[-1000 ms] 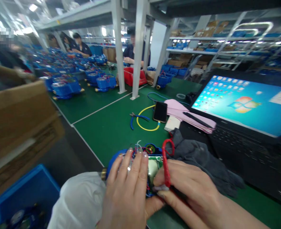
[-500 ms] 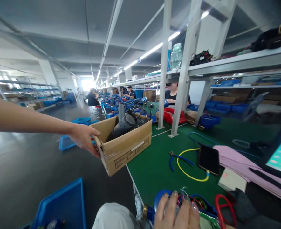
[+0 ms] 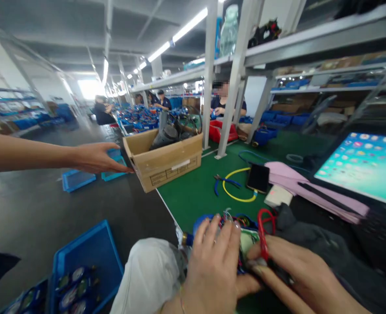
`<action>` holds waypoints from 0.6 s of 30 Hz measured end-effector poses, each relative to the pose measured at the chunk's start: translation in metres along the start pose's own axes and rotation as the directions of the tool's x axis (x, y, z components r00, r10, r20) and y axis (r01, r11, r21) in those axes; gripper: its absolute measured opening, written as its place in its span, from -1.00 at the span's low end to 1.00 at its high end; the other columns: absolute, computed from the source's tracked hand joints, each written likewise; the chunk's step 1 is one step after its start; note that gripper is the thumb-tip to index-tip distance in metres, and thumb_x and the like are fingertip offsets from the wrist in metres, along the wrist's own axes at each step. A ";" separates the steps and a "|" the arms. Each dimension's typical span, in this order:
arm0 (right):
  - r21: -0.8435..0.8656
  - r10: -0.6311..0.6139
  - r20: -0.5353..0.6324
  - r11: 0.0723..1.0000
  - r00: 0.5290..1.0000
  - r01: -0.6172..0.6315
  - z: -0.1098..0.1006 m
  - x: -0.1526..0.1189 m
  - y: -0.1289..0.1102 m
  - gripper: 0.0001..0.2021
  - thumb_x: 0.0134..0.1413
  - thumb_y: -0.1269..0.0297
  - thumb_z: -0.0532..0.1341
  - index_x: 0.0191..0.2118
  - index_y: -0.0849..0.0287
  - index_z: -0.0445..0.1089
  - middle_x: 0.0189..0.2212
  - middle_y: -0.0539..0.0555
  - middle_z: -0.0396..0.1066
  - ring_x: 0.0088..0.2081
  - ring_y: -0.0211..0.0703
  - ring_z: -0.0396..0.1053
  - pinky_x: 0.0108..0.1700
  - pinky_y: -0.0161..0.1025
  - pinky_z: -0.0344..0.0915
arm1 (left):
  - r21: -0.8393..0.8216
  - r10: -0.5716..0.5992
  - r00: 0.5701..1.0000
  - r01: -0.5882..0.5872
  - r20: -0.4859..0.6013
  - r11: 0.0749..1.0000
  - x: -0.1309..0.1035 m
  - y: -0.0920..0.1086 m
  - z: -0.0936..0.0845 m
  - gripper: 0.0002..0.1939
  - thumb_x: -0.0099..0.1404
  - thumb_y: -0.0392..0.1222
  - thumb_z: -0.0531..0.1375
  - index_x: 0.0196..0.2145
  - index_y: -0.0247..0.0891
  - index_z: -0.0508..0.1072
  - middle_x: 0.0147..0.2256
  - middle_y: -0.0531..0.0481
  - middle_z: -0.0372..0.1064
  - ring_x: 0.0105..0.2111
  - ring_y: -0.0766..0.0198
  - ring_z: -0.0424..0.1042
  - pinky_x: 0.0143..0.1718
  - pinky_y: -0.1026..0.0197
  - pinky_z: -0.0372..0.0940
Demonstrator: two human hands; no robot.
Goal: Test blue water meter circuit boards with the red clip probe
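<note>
The left hand (image 3: 212,266) lay palm-down over a blue water meter (image 3: 209,222) at the near edge of the green table (image 3: 193,196), its fingers (image 3: 227,237) spread flat across the meter's top and pressing rather than gripping. The right hand (image 3: 291,274) came in from the right side with its fingers (image 3: 256,261) pinched narrow on a red wire loop (image 3: 263,231) just where it met the meter's pale inner part (whether they also held a smaller piece was hidden by the left hand).

Thin coloured leads (image 3: 227,214) stuck up from the meter beyond the left fingertips. A grey cloth (image 3: 307,235) lay touching the meter's right side, and an open laptop (image 3: 366,170) stood further right. Beyond the meter lay blue-handled pliers (image 3: 224,181), a yellow cable (image 3: 237,192) and a dark phone (image 3: 257,178).

Another person's hand (image 3: 96,158) reached in from the left and touched the corner of a cardboard box (image 3: 165,161) at the table's edge, well apart from the meter.

To do this well, I would judge that the left hand should hold the meter steady against the table so it cannot roll. The right should work the red wire with small, controlled moves, keeping clear of the thin leads, which look easy to snag or bend.
</note>
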State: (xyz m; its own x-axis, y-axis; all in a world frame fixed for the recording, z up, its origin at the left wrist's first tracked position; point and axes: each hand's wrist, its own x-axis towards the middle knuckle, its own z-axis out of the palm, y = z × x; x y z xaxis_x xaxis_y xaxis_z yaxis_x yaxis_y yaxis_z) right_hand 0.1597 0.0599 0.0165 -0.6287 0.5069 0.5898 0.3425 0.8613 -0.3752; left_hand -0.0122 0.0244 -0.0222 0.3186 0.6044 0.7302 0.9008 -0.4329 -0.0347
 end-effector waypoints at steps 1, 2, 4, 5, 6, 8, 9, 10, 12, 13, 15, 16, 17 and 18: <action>0.009 0.008 0.019 1.000 1.000 -0.008 -0.001 0.001 -0.002 -0.89 0.13 0.35 0.11 -0.26 0.14 0.37 -0.51 0.05 0.40 -0.44 -0.17 0.41 -0.37 -0.33 0.39 | -0.020 -0.011 0.998 0.012 0.061 1.000 0.001 -0.001 -0.007 -0.42 0.32 0.16 -0.05 0.02 -0.37 0.34 0.04 -0.04 0.34 0.06 0.09 0.28 0.06 0.03 0.22; 0.019 0.013 0.042 1.000 0.999 -0.014 -0.002 0.003 -0.004 -0.90 0.14 0.38 0.10 -0.27 0.17 0.35 -0.51 0.06 0.39 -0.45 -0.19 0.39 -0.37 -0.33 0.38 | -0.048 -0.012 0.994 0.018 0.105 0.999 0.002 -0.002 -0.011 -0.41 0.31 0.16 -0.05 0.04 -0.40 0.32 0.06 -0.06 0.32 0.07 0.06 0.26 0.07 0.00 0.21; 0.039 0.023 0.085 0.999 0.996 -0.026 -0.005 0.006 -0.006 -0.91 0.14 0.41 0.08 -0.28 0.20 0.33 -0.51 0.06 0.38 -0.45 -0.21 0.37 -0.38 -0.32 0.35 | -0.090 -0.011 0.991 0.024 0.133 0.996 0.004 -0.003 -0.012 -0.40 0.32 0.15 -0.06 0.05 -0.43 0.30 0.07 -0.09 0.31 0.09 0.03 0.24 0.07 -0.06 0.18; 0.049 0.029 0.099 0.998 0.995 -0.034 -0.005 0.007 -0.006 -0.91 0.14 0.41 0.08 -0.29 0.20 0.32 -0.50 0.06 0.38 -0.45 -0.22 0.36 -0.38 -0.31 0.34 | -0.106 -0.007 0.991 0.022 0.136 0.994 0.005 -0.003 -0.011 -0.39 0.32 0.15 -0.06 0.05 -0.45 0.29 0.07 -0.11 0.31 0.09 0.01 0.23 0.08 -0.08 0.16; 0.056 0.036 0.108 0.998 0.994 -0.042 -0.006 0.008 -0.006 -0.92 0.15 0.41 0.08 -0.29 0.21 0.32 -0.49 0.07 0.38 -0.44 -0.21 0.36 -0.37 -0.30 0.34 | -0.118 -0.005 0.990 0.021 0.138 0.993 0.005 -0.003 -0.010 -0.38 0.32 0.15 -0.07 0.06 -0.47 0.29 0.07 -0.12 0.31 0.10 0.00 0.22 0.09 -0.09 0.14; 0.064 0.050 0.107 0.996 0.993 -0.057 -0.006 0.009 -0.006 -0.91 0.15 0.41 0.08 -0.28 0.21 0.32 -0.48 0.07 0.39 -0.42 -0.20 0.36 -0.35 -0.29 0.34 | -0.129 -0.002 0.990 0.021 0.144 0.991 0.005 -0.002 -0.008 -0.40 0.33 0.12 -0.05 0.06 -0.48 0.29 0.07 -0.14 0.30 0.10 0.00 0.22 0.10 -0.09 0.11; 0.070 0.054 0.103 0.996 0.993 -0.061 -0.006 0.009 -0.006 -0.91 0.15 0.41 0.08 -0.28 0.21 0.32 -0.48 0.07 0.39 -0.42 -0.20 0.36 -0.34 -0.28 0.33 | -0.130 -0.002 0.989 0.021 0.148 0.991 0.005 -0.001 -0.008 -0.42 0.34 0.10 -0.04 0.06 -0.48 0.29 0.07 -0.15 0.30 0.10 0.00 0.22 0.10 -0.08 0.10; 0.076 0.056 0.098 0.995 0.994 -0.064 -0.006 0.008 -0.006 -0.91 0.15 0.41 0.08 -0.28 0.21 0.32 -0.48 0.07 0.39 -0.41 -0.20 0.36 -0.34 -0.27 0.33 | -0.130 -0.003 0.988 0.023 0.153 0.991 0.005 -0.001 -0.008 -0.43 0.34 0.08 -0.03 0.06 -0.48 0.29 0.07 -0.15 0.30 0.10 0.00 0.22 0.10 -0.07 0.09; 0.093 0.055 0.090 0.994 0.994 -0.063 -0.005 0.008 -0.006 -0.92 0.15 0.41 0.08 -0.28 0.21 0.32 -0.48 0.07 0.39 -0.41 -0.20 0.36 -0.34 -0.27 0.33 | -0.127 -0.006 0.987 0.026 0.158 0.992 0.005 -0.001 -0.008 -0.45 0.35 0.06 -0.02 0.06 -0.49 0.28 0.07 -0.15 0.30 0.10 -0.01 0.21 0.11 -0.07 0.08; 0.100 0.053 0.084 0.993 0.995 -0.062 -0.005 0.008 -0.006 -0.92 0.15 0.41 0.08 -0.29 0.21 0.32 -0.48 0.07 0.38 -0.41 -0.20 0.36 -0.34 -0.27 0.33 | -0.127 -0.006 0.987 0.027 0.158 0.992 0.005 -0.001 -0.008 -0.45 0.35 0.06 -0.01 0.06 -0.49 0.28 0.08 -0.16 0.29 0.10 -0.02 0.21 0.11 -0.07 0.07; 0.110 0.055 0.079 0.992 0.995 -0.063 -0.004 0.008 -0.006 -0.92 0.15 0.41 0.08 -0.29 0.22 0.31 -0.49 0.06 0.38 -0.42 -0.20 0.36 -0.34 -0.26 0.32 | -0.134 -0.006 0.988 0.027 0.153 0.991 0.005 -0.002 -0.008 -0.45 0.35 0.05 -0.01 0.07 -0.49 0.28 0.07 -0.16 0.30 0.10 -0.02 0.21 0.12 -0.06 0.06; 0.114 0.057 0.080 0.991 0.995 -0.066 -0.004 0.009 -0.006 -0.92 0.16 0.41 0.07 -0.29 0.22 0.31 -0.49 0.06 0.37 -0.42 -0.21 0.35 -0.34 -0.26 0.32 | -0.139 -0.008 0.989 0.028 0.146 0.990 0.005 -0.002 -0.007 -0.45 0.35 0.06 -0.01 0.06 -0.48 0.29 0.07 -0.16 0.30 0.10 -0.02 0.21 0.12 -0.05 0.05; 0.116 0.059 0.086 0.991 0.995 -0.069 -0.004 0.009 -0.006 -0.91 0.16 0.41 0.07 -0.29 0.21 0.30 -0.49 0.06 0.37 -0.43 -0.21 0.35 -0.35 -0.27 0.31 | -0.144 -0.010 0.990 0.030 0.138 0.989 0.004 -0.003 -0.006 -0.45 0.35 0.06 -0.02 0.05 -0.48 0.30 0.06 -0.15 0.31 0.09 -0.01 0.22 0.13 -0.04 0.04; 0.118 0.061 0.092 0.990 0.994 -0.072 -0.004 0.010 -0.006 -0.91 0.16 0.41 0.06 -0.29 0.21 0.30 -0.49 0.06 0.37 -0.43 -0.21 0.34 -0.35 -0.26 0.31 | -0.149 -0.011 0.992 0.030 0.128 0.988 0.004 -0.004 -0.005 -0.45 0.35 0.07 -0.03 0.05 -0.47 0.31 0.05 -0.15 0.32 0.08 0.00 0.23 0.13 -0.02 0.04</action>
State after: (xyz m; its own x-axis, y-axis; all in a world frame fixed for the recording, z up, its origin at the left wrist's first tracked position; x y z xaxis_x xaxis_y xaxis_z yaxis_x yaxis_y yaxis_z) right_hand 0.1545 0.0596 0.0276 -0.6683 0.5535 0.4971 0.3019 0.8125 -0.4987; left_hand -0.0159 0.0251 -0.0157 0.3436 0.6900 0.6371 0.8561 -0.5090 0.0895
